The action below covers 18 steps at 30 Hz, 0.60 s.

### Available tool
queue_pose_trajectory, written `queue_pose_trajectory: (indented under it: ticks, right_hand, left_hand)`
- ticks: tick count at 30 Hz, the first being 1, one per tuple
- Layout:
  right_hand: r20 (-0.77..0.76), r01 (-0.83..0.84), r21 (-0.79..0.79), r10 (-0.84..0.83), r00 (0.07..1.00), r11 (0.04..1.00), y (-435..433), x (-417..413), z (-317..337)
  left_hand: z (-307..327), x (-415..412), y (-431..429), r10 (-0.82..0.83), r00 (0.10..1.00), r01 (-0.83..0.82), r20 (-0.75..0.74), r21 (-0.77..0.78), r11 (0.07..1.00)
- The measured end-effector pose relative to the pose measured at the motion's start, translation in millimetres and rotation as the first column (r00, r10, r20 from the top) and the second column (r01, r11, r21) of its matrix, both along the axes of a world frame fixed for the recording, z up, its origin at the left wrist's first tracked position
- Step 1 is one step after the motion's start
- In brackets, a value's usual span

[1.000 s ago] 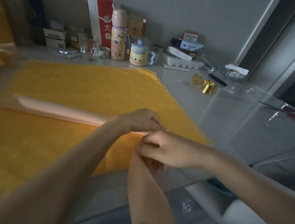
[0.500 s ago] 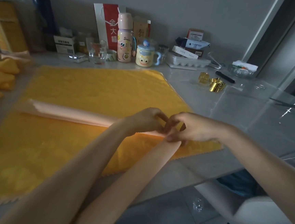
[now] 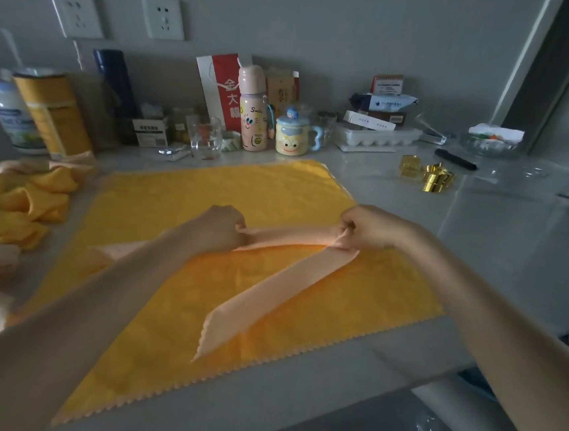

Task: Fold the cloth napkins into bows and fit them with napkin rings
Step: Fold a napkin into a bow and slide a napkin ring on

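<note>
Peach fabric is pinched at 2 spots. The curled fingers of the left hand clamp the long, narrow folded peach cloth napkin near its middle. The curled fingers of the right hand clamp a fold in it at 3 o'clock from the left hand. Between the 2 hands the strip runs slightly bunched. From the right hand's pinch, 1 flat tail slants toward 7 o'clock and ends in a zigzag-cut edge near the front border of the square yellow cloth mat beneath it. The other end passes under the left forearm and shows toward 8 o'clock.

The mat lies flat on the glossy white countertop. At 2 o'clock from the right hand sits a cluster of shiny gold napkin rings, well apart from the napkin. At 9 o'clock, off the mat's left edge, lies a heap of folded yellow napkin bows. Bottles, boxes and a cartoon-face mug line the wall at 12 o'clock.
</note>
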State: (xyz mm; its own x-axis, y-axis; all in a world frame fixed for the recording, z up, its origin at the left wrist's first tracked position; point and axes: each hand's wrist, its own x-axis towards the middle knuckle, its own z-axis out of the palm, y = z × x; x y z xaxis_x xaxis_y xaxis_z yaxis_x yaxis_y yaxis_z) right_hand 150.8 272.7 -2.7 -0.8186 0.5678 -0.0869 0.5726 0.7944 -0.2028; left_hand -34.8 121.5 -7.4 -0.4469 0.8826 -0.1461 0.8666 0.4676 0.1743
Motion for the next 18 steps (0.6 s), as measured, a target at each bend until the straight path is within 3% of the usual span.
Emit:
queue_pose_trajectory:
  ticks: [3, 7, 11, 16, 18]
  right_hand:
    - [-0.031, -0.016, 0.048, 0.017, 0.999, 0.999, 3, -13, -6]
    - [-0.186, -0.072, 0.178, 0.105, 0.977, 0.981, -3, -15, -16]
    - [-0.230, -0.153, 0.078, 0.168, 0.959, 0.985, -18, -13, -32]
    - [-0.348, -0.131, -0.154, 0.071, 0.935, 0.979, -10, -14, -36]
    - [-0.390, -0.195, -0.276, 0.076, 0.918, 0.941, -8, -9, -37]
  left_hand:
    - [1, -9, 18, 0.059, 0.998, -0.062, -0.037, -0.084, 0.995]
    - [17, -15, 41, 0.104, 0.993, -0.116, -0.064, -0.239, 0.964]
    - [34, -3, 60, 0.122, 0.990, -0.140, -0.075, -0.311, 0.940]
    - [51, -1, 89, 0.299, 0.932, -0.221, 0.204, -0.335, 0.916]
    - [50, 4, 90, 0.345, 0.895, -0.240, 0.282, -0.345, 0.907]
